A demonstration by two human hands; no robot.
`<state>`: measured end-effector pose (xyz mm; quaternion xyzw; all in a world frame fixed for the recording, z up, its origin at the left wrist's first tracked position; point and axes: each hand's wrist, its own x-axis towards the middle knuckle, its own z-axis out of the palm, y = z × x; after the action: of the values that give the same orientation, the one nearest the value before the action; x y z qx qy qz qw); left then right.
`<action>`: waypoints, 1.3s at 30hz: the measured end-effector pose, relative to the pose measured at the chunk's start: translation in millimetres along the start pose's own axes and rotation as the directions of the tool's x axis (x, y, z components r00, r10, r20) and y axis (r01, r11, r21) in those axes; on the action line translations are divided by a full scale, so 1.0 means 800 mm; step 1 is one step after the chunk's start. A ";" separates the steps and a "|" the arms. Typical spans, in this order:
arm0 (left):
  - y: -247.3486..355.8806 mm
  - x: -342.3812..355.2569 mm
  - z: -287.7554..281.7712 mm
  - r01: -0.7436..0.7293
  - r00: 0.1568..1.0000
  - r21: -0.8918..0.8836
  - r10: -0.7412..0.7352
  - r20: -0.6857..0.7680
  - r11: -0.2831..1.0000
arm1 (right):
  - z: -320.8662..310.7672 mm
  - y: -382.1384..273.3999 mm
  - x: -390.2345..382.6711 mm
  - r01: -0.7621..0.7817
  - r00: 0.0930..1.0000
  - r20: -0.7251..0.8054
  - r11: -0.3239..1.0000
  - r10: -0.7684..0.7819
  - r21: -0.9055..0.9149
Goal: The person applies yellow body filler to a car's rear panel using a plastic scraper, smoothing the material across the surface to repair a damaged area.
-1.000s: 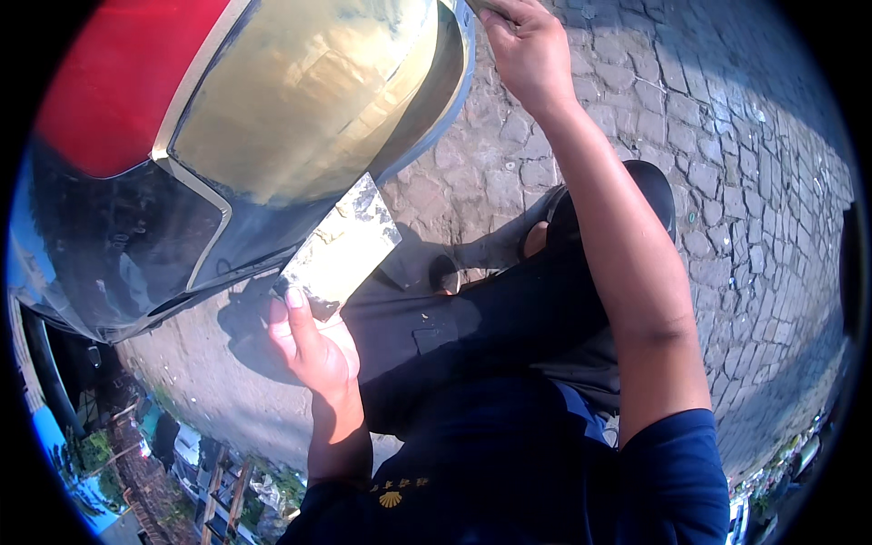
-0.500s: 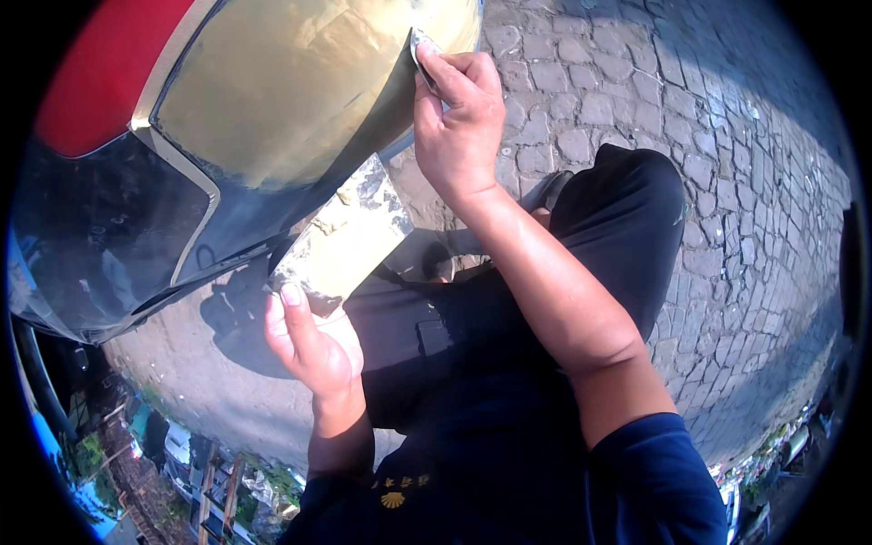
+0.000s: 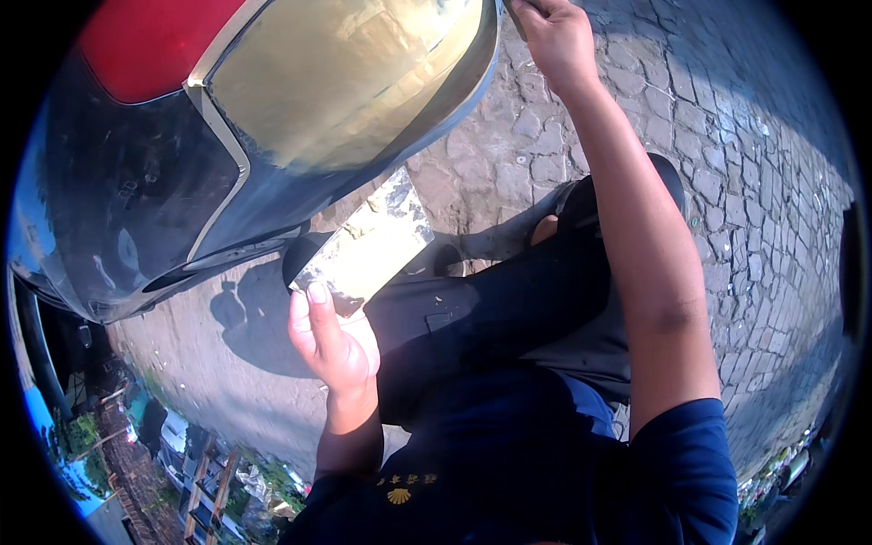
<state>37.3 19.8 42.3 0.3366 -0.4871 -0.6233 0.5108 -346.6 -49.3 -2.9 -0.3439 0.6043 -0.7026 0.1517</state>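
Observation:
My left hand (image 3: 334,345) grips the lower corner of a flat rectangular putty board (image 3: 368,245), thumb on top. The board is smeared with pale yellow filler, with a thicker lump near its upper edge. At the top of the view, my right hand (image 3: 561,44) pinches a putty spreader (image 3: 515,18), mostly cut off by the frame's edge. It is beside the outer edge of a dark car body panel (image 3: 300,195), whose large middle area carries a smoothed coat of yellow filler (image 3: 336,86). Whether the spreader touches the panel I cannot tell.
Masking tape (image 3: 222,127) borders the filler area, next to a red lamp (image 3: 141,45) at upper left. Stone paving (image 3: 727,245) lies under and right of my bent legs in dark trousers (image 3: 518,309). Plants and clutter (image 3: 213,490) show at lower left.
My right hand has moved right and up with the spreader, off toward the panel's far edge. The car and the board in my left hand now appear slightly further right.

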 end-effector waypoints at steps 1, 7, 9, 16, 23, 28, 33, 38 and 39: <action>0.002 0.000 -0.001 -0.004 1.000 0.000 0.004 -0.006 1.000 | 0.009 0.007 -0.004 0.002 1.000 0.007 1.000 -0.002 0.003; -0.001 0.004 -0.016 0.005 0.999 -0.013 -0.006 -0.046 1.000 | 0.077 0.014 -0.102 0.225 0.919 -0.250 0.925 -0.306 -0.306; 0.001 0.010 -0.014 0.000 0.999 -0.007 0.000 -0.044 1.000 | 0.118 0.013 -0.141 0.228 0.888 -0.306 0.907 -0.342 -0.353; 0.020 0.034 -0.017 -0.065 0.996 0.034 0.063 0.060 0.997 | 0.131 -0.013 -0.209 0.016 0.993 0.115 0.988 -0.034 0.155; -0.008 0.048 0.025 0.186 0.974 -0.178 -0.157 0.164 0.966 | -0.064 -0.092 -0.133 -0.475 0.414 0.909 0.864 0.049 0.169; -0.024 0.060 0.039 0.208 0.971 -0.170 -0.183 0.152 0.963 | -0.094 -0.019 -0.041 0.438 0.822 0.496 0.868 -0.281 -0.233; -0.042 0.053 0.059 0.272 0.953 -0.138 -0.246 0.180 0.952 | -0.070 0.000 0.025 0.955 0.282 0.644 0.145 -0.711 -0.259; -0.050 0.060 0.081 0.282 0.945 -0.085 -0.261 0.196 0.956 | -0.039 0.023 0.030 0.973 0.230 0.628 0.173 -0.744 -0.152; -0.051 0.062 0.084 0.283 0.943 -0.078 -0.262 0.203 0.956 | -0.040 0.028 0.030 0.973 0.231 0.628 0.179 -0.743 -0.146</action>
<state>-49.5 -10.1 27.7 0.3119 -0.4488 -0.7423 0.3878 -389.2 -45.6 -18.0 -0.7964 0.4013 -0.3706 -0.2598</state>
